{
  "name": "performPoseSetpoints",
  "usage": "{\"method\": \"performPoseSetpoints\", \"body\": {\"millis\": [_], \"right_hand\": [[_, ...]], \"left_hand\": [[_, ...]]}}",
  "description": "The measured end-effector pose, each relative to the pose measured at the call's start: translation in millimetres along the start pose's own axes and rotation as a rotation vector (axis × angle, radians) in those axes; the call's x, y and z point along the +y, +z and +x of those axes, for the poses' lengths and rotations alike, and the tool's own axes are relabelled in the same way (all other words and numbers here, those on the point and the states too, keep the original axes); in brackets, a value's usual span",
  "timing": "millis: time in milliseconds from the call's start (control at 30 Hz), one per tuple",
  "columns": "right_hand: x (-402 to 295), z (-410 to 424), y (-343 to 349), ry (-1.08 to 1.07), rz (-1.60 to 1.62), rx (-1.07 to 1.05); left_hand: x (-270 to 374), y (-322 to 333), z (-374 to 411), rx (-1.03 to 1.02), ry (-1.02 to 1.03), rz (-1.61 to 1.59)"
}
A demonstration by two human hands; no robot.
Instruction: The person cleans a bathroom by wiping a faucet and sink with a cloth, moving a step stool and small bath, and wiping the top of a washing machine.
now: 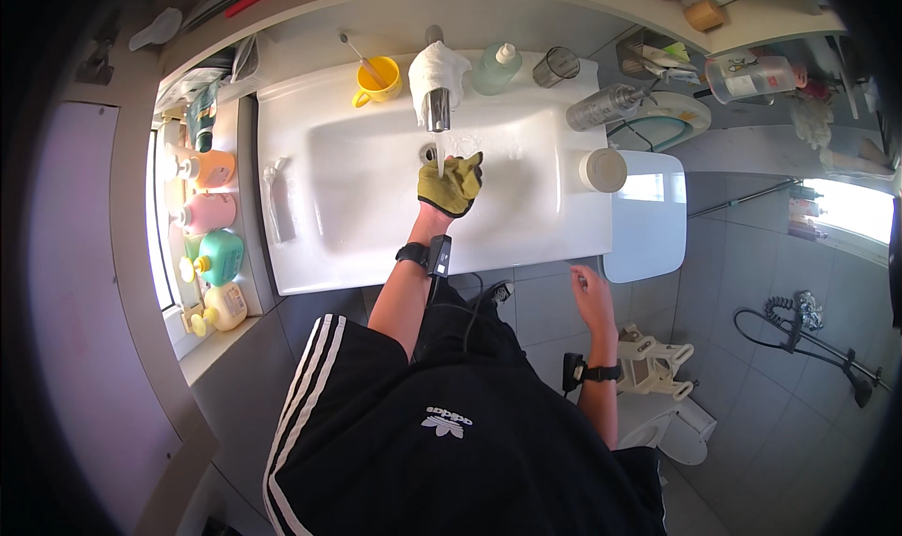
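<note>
My left hand (435, 216) reaches over the white washbasin (366, 250), holding a yellow-green cloth (445, 188) with a dark edge. The cloth covers most of the hand, so the grip itself is largely hidden. A stream of water from the chrome faucet (437, 110) runs down onto the cloth. White fabric (437, 65) is wrapped around the faucet's upper part. Off the basin's front right corner, my right hand (592, 298) hangs in the air with loosely bent fingers and nothing visible in it.
Along the basin's back rim stand a yellow mug (388, 88) with a toothbrush, a green pump bottle (497, 71) and a grey cup (557, 68). A clear bottle (599, 110) and a lidded jar (604, 170) stand at right. Several pump bottles (223, 258) line the left windowsill.
</note>
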State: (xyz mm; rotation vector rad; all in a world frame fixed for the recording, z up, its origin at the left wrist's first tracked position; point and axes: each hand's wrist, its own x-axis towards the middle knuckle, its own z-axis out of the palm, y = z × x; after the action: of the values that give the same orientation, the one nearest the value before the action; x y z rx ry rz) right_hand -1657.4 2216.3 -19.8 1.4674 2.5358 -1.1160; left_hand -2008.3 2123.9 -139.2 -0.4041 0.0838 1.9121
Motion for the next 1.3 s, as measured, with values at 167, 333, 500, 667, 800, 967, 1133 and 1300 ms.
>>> {"method": "performPoseSetpoints", "body": {"millis": [167, 333, 500, 667, 800, 967, 1133, 1300], "right_hand": [[5, -7, 5, 0.040, -0.015, 0.008], [3, -7, 6, 0.059, -0.034, -0.016], [1, -3, 6, 0.053, -0.030, -0.034], [0, -3, 14, 0.031, -0.009, -0.006], [-2, -1, 16, 0.025, -0.012, -0.023], [-2, -3, 15, 0.061, 0.011, -0.018], [8, -6, 17, 0.070, -0.043, -0.018], [4, -6, 22, 0.098, -0.023, -0.042]], "left_hand": [[28, -15, -17, 0.210, 0.077, 0.152], [73, -21, -57, 0.268, 0.204, 0.196], [98, 0, -70, 0.243, 0.294, 0.158], [93, 20, -53, 0.068, 0.351, 0.284], [77, 29, -28, -0.276, 0.041, 0.287], [44, 22, -8, -0.124, 0.089, 0.699], [26, -6, 15, 0.128, -0.036, 0.206], [39, -36, 14, 0.354, -0.076, 0.312]]}}
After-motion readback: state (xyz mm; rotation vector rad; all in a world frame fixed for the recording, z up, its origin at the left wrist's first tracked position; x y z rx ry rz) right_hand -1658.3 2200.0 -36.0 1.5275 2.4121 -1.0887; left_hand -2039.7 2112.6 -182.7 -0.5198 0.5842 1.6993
